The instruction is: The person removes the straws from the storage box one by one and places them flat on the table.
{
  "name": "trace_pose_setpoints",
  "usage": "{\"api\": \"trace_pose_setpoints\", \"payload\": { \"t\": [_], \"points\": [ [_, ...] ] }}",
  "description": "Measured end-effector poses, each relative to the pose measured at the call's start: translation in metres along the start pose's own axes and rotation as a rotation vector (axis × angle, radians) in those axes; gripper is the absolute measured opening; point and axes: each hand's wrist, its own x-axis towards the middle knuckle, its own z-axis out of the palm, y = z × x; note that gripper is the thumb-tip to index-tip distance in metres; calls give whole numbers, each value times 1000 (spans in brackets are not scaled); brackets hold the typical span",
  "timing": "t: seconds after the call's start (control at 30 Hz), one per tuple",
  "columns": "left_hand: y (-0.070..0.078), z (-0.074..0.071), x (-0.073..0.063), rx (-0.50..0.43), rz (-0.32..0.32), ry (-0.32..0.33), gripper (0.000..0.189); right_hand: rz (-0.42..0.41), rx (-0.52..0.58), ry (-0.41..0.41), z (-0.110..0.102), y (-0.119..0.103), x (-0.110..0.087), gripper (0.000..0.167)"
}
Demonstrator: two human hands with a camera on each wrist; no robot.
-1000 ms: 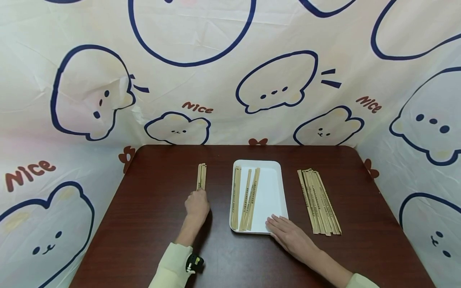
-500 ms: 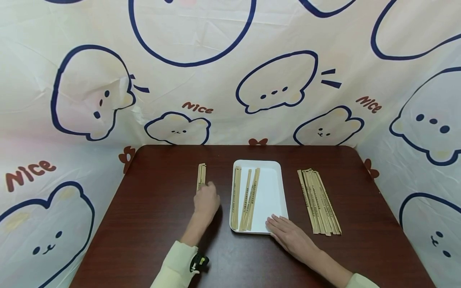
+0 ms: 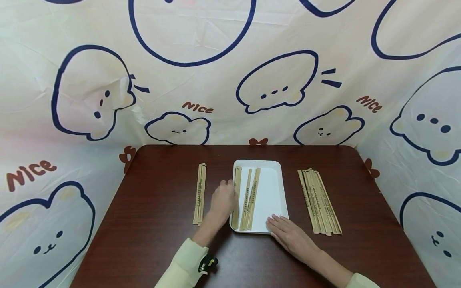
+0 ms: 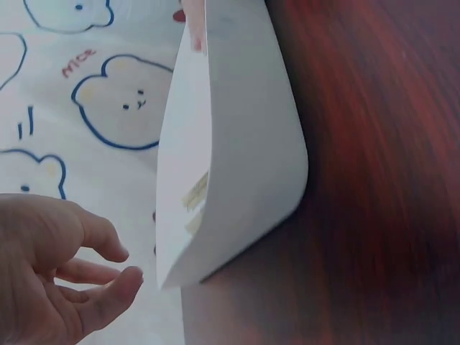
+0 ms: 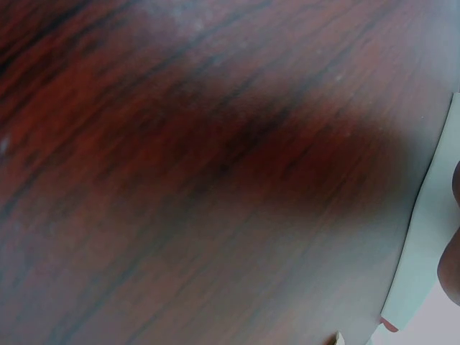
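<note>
My left hand point(image 3: 223, 199) hovers at the left rim of a white tray point(image 3: 271, 188). In the left wrist view, its thumb and fingers are loosely bent with a gap between them and hold nothing. Inside the tray lie several paper-wrapped chopsticks point(image 3: 253, 196), one group along the left wall, partly hidden by that hand, and others nearer the middle. My right hand point(image 3: 293, 238) rests with extended fingers on the tray's front right corner. Only a bit of its fingers against the tray's wall point(image 5: 424, 237) shows in the right wrist view.
To the left of the tray lies a small bundle of wrapped chopsticks point(image 3: 200, 194) on the dark brown table point(image 3: 158, 208). A larger pile of them point(image 3: 319, 202) lies to the right. A cartoon-printed cloth point(image 3: 223, 80) hangs behind the table and along both sides.
My left hand has left the small bundle and moved right to the tray's left rim. The bundle now shows its full length. My right hand and the tray have stayed put.
</note>
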Motion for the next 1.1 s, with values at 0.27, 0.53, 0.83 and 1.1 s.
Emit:
{"api": "trace_pose_setpoints", "payload": {
  "t": [0.27,0.53,0.83,1.1],
  "points": [
    [18,16,-2,-12,12,-132,17,4,4,-8,1,0,1,47],
    [27,29,-3,-19,13,-208,8,5,12,-2,0,0,1,45],
    [32,38,-6,37,8,-215,5,4,18,5,0,0,0,45],
    [31,44,-6,42,-21,-257,4,3,22,16,-1,0,1,44]
  ]
}}
